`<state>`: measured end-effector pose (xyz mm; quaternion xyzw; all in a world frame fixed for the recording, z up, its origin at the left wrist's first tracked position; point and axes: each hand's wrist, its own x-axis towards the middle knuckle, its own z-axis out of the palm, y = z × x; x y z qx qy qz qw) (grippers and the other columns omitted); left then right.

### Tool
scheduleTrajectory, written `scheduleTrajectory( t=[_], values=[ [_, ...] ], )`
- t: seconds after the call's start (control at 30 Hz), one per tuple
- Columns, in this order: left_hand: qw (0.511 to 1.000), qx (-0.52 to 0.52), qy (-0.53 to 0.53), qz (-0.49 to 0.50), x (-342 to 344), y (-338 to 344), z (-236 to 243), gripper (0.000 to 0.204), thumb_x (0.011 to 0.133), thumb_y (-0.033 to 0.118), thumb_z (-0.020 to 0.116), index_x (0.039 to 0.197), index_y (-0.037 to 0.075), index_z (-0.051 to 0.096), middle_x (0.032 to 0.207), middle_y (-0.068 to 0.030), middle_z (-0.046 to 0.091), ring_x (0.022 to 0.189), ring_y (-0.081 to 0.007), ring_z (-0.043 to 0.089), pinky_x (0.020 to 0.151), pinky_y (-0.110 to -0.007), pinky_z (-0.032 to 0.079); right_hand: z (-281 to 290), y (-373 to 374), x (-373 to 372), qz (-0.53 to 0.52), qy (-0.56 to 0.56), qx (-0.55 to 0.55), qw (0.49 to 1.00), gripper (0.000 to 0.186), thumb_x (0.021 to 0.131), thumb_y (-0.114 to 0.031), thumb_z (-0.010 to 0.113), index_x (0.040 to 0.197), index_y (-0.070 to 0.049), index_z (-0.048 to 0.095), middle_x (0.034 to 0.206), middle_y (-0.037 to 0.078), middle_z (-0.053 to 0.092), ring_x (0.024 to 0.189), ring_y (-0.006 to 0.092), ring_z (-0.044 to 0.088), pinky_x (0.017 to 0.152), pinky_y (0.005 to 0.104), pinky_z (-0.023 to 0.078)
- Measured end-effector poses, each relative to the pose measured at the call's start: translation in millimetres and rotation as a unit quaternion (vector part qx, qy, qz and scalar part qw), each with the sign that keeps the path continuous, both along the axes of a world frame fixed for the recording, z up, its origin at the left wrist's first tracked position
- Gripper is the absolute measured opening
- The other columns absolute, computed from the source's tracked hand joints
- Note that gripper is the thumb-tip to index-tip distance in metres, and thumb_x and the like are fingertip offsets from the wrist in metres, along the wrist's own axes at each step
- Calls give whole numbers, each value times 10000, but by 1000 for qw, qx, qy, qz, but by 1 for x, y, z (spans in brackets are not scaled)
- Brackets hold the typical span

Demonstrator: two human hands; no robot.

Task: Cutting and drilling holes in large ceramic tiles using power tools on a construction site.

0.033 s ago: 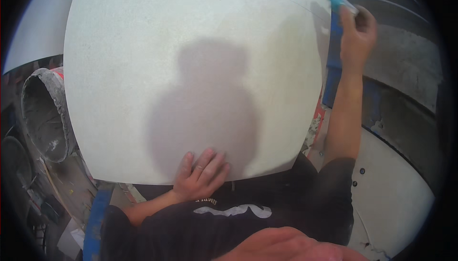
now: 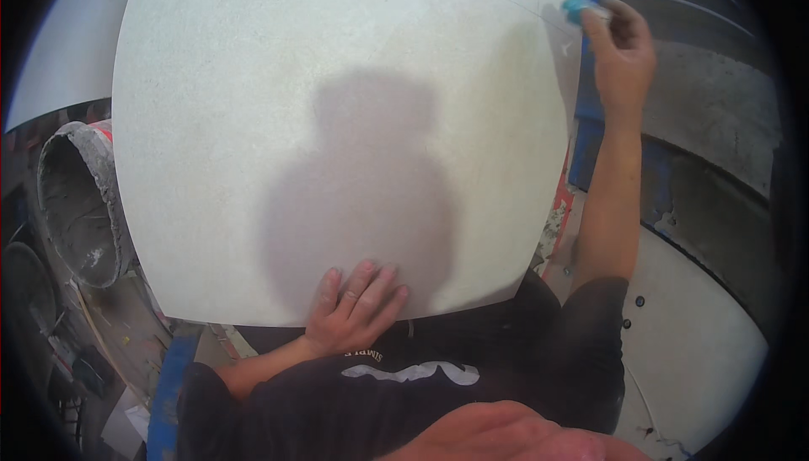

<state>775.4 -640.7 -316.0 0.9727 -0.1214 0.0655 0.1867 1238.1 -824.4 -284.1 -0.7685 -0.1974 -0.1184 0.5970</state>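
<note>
The left hand [image 2: 354, 309] lies flat, fingers spread, on the near edge of the big pale tile [image 2: 337, 107], likely steadying it, while the right hand [image 2: 622, 56] pinches a small blue marker [image 2: 578, 8] at the far right corner.

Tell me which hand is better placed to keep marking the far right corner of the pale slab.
Right. The right hand holds a small teal marker at that corner of the pale slab, while the left hand lies flat on the near edge, probably steadying it.

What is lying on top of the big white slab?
Only the left hand, flat on the white slab near its front edge. What lies under that hand is covered.
</note>
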Motion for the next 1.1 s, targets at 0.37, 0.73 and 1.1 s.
scheduleTrajectory(
  t=[0.37,0.73,1.1],
  values=[
    [1000,27,13,11,0,-1,-2,341,1032,346,528,1341,268,648,1447,-40,623,1355,-300,588,1154,-588,335,-19,12,-15,27,-147,-168,974,360,870,-176,850,1188,-66,720,1010,18,727,864,96,656,786,244,530],
    [999,29,12,9,2,1,-2,338,1022,338,547,1339,268,642,1442,-27,630,1336,-280,605,1154,-561,341,-14,15,-18,50,-178,-323,928,373,867,-146,846,1214,-112,713,1046,15,721,874,91,665,765,245,541],
    [1000,25,10,10,1,0,-4,346,1016,346,559,1343,265,637,1442,-27,629,1346,-290,594,1147,-565,344,-14,14,-13,56,-202,-213,954,346,893,-157,820,1219,-120,712,1111,20,732,946,109,687,768,254,572]
  ],
)
